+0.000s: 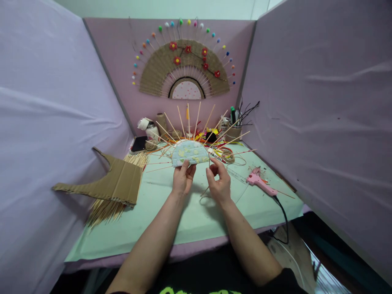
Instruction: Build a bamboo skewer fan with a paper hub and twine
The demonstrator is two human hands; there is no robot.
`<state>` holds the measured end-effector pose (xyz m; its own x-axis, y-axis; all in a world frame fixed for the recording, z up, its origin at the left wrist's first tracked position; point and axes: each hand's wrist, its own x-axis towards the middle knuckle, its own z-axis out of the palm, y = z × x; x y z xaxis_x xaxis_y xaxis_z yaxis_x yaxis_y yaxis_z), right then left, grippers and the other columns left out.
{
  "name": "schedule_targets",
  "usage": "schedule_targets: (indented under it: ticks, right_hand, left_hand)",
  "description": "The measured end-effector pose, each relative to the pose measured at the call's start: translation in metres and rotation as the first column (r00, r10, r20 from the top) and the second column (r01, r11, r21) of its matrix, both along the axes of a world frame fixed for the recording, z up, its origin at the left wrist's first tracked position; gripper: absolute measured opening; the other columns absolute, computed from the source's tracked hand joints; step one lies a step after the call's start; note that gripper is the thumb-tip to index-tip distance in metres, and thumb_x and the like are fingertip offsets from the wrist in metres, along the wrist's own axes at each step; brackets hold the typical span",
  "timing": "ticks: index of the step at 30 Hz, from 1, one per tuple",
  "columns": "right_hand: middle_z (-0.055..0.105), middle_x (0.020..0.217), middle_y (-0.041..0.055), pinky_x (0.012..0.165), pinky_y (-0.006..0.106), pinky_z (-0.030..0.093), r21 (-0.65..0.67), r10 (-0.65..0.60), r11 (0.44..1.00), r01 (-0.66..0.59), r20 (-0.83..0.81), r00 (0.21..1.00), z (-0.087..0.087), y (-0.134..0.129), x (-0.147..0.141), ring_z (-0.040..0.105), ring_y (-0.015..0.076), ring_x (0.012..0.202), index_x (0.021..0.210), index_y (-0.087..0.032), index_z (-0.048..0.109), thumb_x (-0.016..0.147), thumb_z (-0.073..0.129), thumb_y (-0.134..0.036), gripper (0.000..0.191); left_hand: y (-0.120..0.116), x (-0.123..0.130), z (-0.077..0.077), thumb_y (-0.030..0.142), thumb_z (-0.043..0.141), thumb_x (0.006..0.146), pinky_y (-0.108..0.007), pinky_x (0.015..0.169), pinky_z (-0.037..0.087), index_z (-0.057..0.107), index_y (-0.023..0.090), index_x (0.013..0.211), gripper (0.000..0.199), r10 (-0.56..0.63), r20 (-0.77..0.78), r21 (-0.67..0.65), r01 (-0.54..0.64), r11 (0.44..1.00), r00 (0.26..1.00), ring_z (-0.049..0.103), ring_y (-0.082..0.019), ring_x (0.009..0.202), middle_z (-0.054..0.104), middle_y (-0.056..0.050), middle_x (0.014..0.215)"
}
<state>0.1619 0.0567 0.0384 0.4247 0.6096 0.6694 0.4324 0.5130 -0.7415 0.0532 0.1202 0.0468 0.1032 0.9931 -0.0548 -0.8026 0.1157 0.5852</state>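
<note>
My left hand [183, 178] grips the lower edge of a half-round piece [190, 152] covered in light blue fabric with pale yellow-green patches. Thin wooden sticks [200, 116] fan out from its curved rim like rays. At the piece's right corner, my right hand [219, 179] is closed, its index finger touching or very near the edge. A thin strand of twine [209, 164] runs from that corner down to the right fingers, and its loose end [204, 199] hangs below the hand. Exactly how the fingertips pinch the strand is partly hidden.
A pink glue gun [261, 182] lies at the right with its black cord over the edge. Cut cardboard [122, 179] rests on a bundle of sticks [107, 210] at the left. Behind are a phone [139, 143], bottle [152, 131] and twine coil [227, 155]. A decorated fan [156, 73] hangs on the back panel.
</note>
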Motion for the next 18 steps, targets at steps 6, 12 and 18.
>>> schedule_targets:
  ticks: [6,12,18]
  right_hand:
    - [0.058,0.082,-0.0005,0.067,0.027,0.047,0.030,0.012,0.999,-0.012,0.000,1.000,-0.0014,0.0020,0.0015,0.052,0.0120,0.069,0.118,-0.021,0.062,0.090,0.057,-0.027,0.029]
    - [0.058,0.085,0.0001,0.067,0.028,0.048,0.048,0.021,0.999,-0.019,-0.036,0.999,-0.0078,0.0046,0.0035,0.052,0.0120,0.070,0.123,-0.021,0.058,0.090,0.058,-0.028,0.033]
    - [0.057,0.085,0.0004,0.066,0.028,0.048,0.055,-0.011,0.998,0.009,0.036,0.999,-0.0068,0.0028,0.0041,0.052,0.0125,0.070,0.125,-0.024,0.060,0.091,0.056,-0.027,0.035]
  left_hand:
    - [-0.0008,0.0002,-0.0003,0.014,0.077,0.077,-0.018,0.074,0.054,0.065,0.022,0.107,0.033,-0.003,-0.021,-0.005,0.003,1.000,1.000,0.070,-0.008,0.073,0.074,0.001,0.090]
    - [0.0004,-0.0002,-0.0011,0.015,0.076,0.079,-0.017,0.074,0.054,0.065,0.022,0.107,0.031,-0.010,-0.018,-0.002,0.010,1.000,1.000,0.070,-0.008,0.074,0.075,0.000,0.089]
    - [-0.0001,0.0002,-0.0004,0.014,0.074,0.080,-0.017,0.072,0.055,0.065,0.021,0.106,0.028,-0.009,-0.018,-0.009,0.009,1.000,1.000,0.070,-0.008,0.071,0.074,0.001,0.085]
